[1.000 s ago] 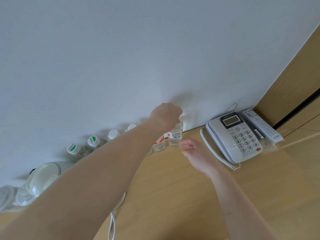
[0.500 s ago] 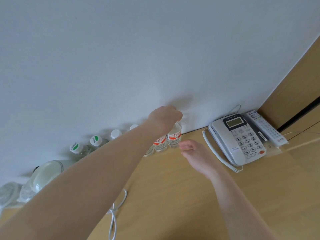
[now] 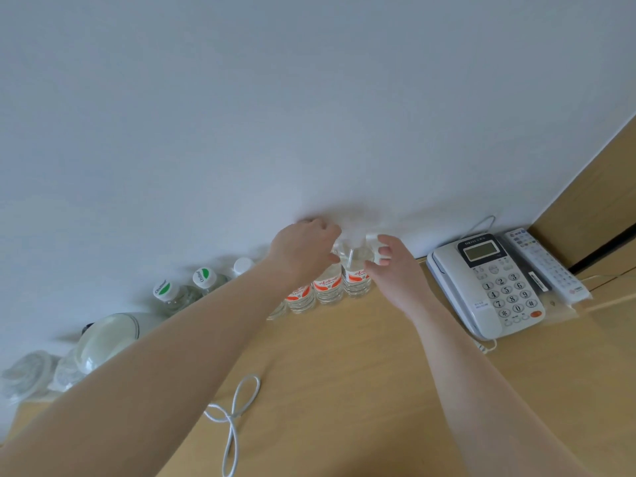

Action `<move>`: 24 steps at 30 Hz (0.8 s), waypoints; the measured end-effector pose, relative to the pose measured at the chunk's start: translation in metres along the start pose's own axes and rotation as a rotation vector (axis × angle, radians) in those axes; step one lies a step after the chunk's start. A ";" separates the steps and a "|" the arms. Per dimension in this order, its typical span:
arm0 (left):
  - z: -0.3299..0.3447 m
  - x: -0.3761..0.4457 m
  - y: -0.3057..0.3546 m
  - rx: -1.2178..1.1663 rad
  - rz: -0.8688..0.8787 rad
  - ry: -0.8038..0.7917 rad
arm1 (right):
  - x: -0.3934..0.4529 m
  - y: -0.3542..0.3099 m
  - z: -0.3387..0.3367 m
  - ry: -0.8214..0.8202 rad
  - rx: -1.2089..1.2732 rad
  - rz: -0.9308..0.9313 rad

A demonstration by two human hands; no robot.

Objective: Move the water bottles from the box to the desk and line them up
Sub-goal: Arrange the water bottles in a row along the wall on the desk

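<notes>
The water bottles are standing in a row on the desk (image 3: 344, 373), close against the wall. The last bottle (image 3: 356, 273) on the right is standing between both hands. The left hand (image 3: 303, 251) is curling over the tops of the neighbouring bottles; its fingertips are hidden behind the caps, so I cannot tell what exactly they are gripping. The right hand (image 3: 389, 266) is reaching to the last bottle from the side with fingers loosely bent and half spread, touching or almost touching it.

The risk, in my judgement, is that the bottles are tall, narrow and packed tightly: a push from either hand may be tipping one into the next, and the whole row could fall like dominoes. The telephone (image 3: 488, 290) is sitting near on the right, leaving little free space there.

The red labels (image 3: 327, 282) are carrying Chinese characters, too blurred to read. Two green-marked caps (image 3: 204, 275) are showing a word, perhaps "C'estbon". The telephone keys are showing digits.
</notes>
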State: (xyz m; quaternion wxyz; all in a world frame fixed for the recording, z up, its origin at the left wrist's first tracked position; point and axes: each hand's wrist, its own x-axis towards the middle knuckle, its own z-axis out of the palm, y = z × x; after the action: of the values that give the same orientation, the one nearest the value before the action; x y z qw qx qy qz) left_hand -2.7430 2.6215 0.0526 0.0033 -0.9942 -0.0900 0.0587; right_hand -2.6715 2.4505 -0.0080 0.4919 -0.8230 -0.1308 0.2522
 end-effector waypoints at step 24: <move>0.006 -0.043 -0.039 0.065 -0.103 -0.084 | 0.013 0.013 0.037 -0.020 -0.099 0.044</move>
State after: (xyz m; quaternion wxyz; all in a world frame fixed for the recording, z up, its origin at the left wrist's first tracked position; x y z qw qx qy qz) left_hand -2.7922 2.6525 0.0527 0.0350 -0.9843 -0.1389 0.1029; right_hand -2.6813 2.4777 -0.0378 0.4435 -0.8465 -0.1300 0.2642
